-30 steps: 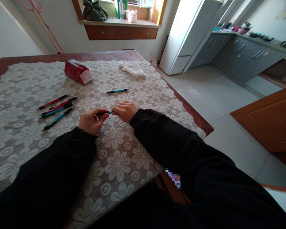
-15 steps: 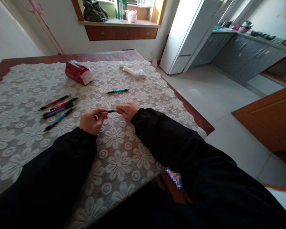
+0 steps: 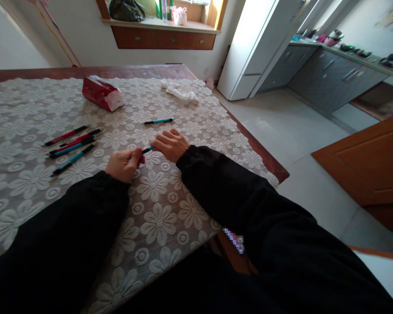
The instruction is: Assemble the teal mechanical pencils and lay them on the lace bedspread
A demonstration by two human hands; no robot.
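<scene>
We grip slim teal-and-black plastic pen (image 3: pixel 148 150) between both hands, just above lace-covered counter (image 3: pixel 157 218): left hand (image 3: pixel 122 163) clenched on one end, right hand (image 3: pixel 170 145) pinching other. Second teal pen (image 3: pixel 158 121) lies beyond; four red and teal pens (image 3: pixel 70 144) near left.

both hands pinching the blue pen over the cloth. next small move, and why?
Probably a short pull apart along the pen's axis. The left hand and right hand each pinch one end of the blue pen, held just above the lace tablecloth, so only a short middle stretch shows between them.
</scene>
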